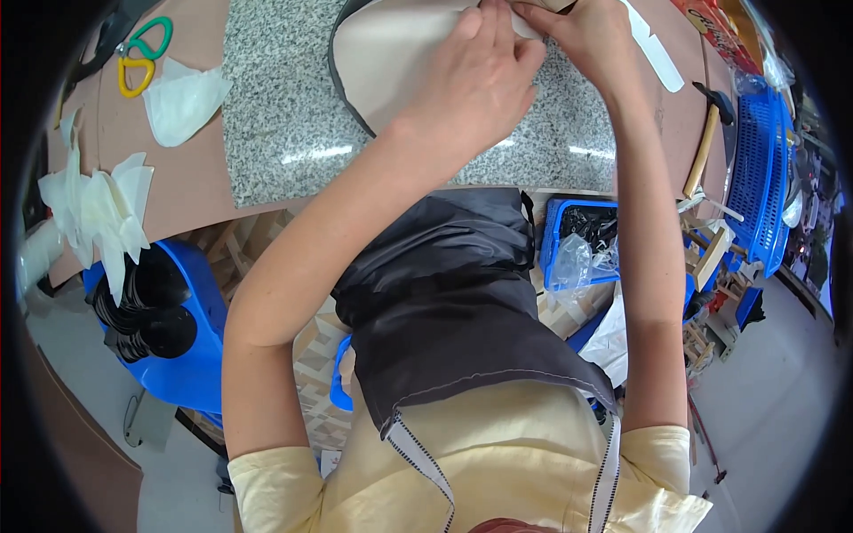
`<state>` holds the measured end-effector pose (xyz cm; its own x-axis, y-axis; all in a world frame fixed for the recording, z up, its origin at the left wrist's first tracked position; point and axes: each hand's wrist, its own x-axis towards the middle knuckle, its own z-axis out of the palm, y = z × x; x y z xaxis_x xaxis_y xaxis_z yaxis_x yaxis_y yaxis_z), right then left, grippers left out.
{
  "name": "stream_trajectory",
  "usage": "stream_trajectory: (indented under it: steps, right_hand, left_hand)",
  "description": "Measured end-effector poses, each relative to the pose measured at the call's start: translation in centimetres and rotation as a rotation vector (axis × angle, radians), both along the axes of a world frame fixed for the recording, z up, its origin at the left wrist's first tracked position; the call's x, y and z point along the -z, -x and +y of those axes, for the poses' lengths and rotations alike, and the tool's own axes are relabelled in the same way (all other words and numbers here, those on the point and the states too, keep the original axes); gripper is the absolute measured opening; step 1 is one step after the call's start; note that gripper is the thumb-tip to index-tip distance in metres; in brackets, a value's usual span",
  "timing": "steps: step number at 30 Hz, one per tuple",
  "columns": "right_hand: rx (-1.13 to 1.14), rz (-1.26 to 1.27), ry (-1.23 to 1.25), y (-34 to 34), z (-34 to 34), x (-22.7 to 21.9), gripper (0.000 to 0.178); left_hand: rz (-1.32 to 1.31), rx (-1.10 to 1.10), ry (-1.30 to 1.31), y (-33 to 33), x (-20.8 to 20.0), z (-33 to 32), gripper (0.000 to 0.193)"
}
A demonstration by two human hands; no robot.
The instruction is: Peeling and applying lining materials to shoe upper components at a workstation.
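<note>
A flat pale beige piece with a dark rounded border (391, 62) lies on a speckled grey stone slab (284, 107) at the top of the view. My left hand (484, 75) rests over its right part, fingers bent and pressed together at the piece's edge. Close by on the right, my right hand (591, 35) pinches the same edge, thumb and fingers meeting near my left fingertips. The upper rim of the picture cuts off part of the piece, and the fingertips are partly hidden.
Scissors with green and yellow handles (137, 67) and white cut scraps (107, 209) lie left. On the right are a white strip (656, 49), a wooden-handled hammer (705, 147) and a blue basket (760, 169). Below the table stand a blue stool (191, 364) bearing black pieces and a blue crate (549, 240).
</note>
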<state>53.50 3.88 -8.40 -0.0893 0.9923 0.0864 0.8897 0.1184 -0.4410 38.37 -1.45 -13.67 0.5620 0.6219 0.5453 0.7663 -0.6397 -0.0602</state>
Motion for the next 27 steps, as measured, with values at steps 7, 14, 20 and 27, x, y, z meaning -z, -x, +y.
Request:
stream_trajectory:
  steps: [7, 14, 20, 27]
  right_hand:
    - [0.006, 0.218, 0.119, 1.6, -0.3, -0.3, 0.021]
    - [0.037, 0.345, 0.067, 2.3, -0.4, 0.4, 0.027]
    - [-0.067, 0.362, -0.183, 0.7, 1.3, 1.9, 0.026]
    - [-0.023, -0.127, -0.039, 1.5, 0.7, -3.3, 0.035]
  left_hand:
    - [-0.02, -0.006, 0.29, 0.7, -1.0, -1.7, 0.038]
    - [-0.2, -0.016, 0.179, 0.9, 0.4, -2.1, 0.038]
    - [-0.094, -0.115, 0.12, -0.2, -1.3, -1.7, 0.037]
    - [0.111, -0.083, 0.483, -0.5, -4.5, 0.1, 0.051]
